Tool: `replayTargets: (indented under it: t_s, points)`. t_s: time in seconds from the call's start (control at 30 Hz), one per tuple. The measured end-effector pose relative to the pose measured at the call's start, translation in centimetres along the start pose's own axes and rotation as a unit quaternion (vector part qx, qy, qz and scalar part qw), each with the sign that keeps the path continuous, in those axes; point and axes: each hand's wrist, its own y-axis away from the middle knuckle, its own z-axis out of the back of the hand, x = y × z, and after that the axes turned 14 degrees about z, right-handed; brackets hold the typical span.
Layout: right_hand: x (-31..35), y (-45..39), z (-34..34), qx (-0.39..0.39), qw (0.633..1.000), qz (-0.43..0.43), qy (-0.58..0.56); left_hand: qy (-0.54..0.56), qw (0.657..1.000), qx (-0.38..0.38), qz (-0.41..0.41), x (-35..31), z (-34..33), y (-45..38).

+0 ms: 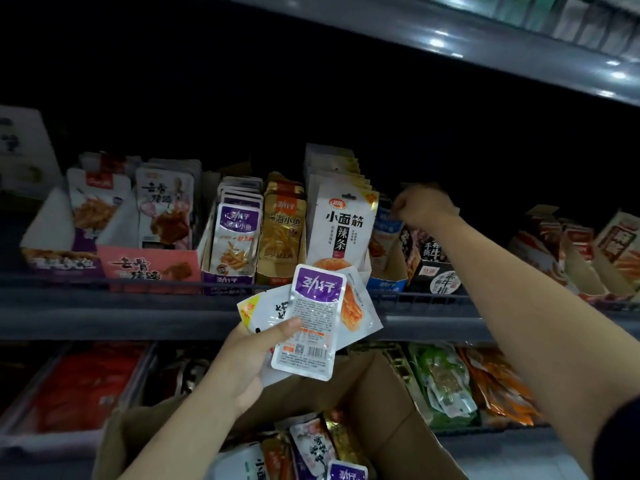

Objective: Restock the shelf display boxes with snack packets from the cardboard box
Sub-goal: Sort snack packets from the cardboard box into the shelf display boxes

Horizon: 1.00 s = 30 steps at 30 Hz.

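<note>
Open brown cardboard box (398,420), still part-filled with packets; restocking is judged unfinished. A fan of purple-and-white snack packets (311,320) is gripped by the left hand (249,362). The right hand (420,206), fingers curled, is reached into the blue shelf display box (386,284); its hold cannot be told.

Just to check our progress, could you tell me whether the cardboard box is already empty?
No, the cardboard box below the left hand holds several snack packets at its bottom.
</note>
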Motion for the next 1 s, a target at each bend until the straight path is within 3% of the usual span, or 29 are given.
replayTargets:
  t_s: [0.17, 0.27, 0.8, 1.0]
  points:
    - [0.7, -2.0, -0.3, 0.026, 0.989, 0.013, 0.146, -0.004, 1.0, -0.003, 0.001, -0.2, 0.1, 0.2]
    - [0.8, -2.7, -0.6, 0.034, 0.987, 0.0, 0.159, -0.011, 1.0, -0.005, 0.004, -0.4, 0.1, 0.4]
    - [-0.8, -3.3, -2.4, -0.075, 0.997, 0.018, 0.02, -0.027, 0.999, -0.012, 0.039, -0.9, -0.1, 0.3]
    - [-1.1, -1.1, -2.7, -0.21, 0.973, 0.053, -0.08, -0.031, 0.999, -0.019, 0.036, -0.7, -0.3, 0.7]
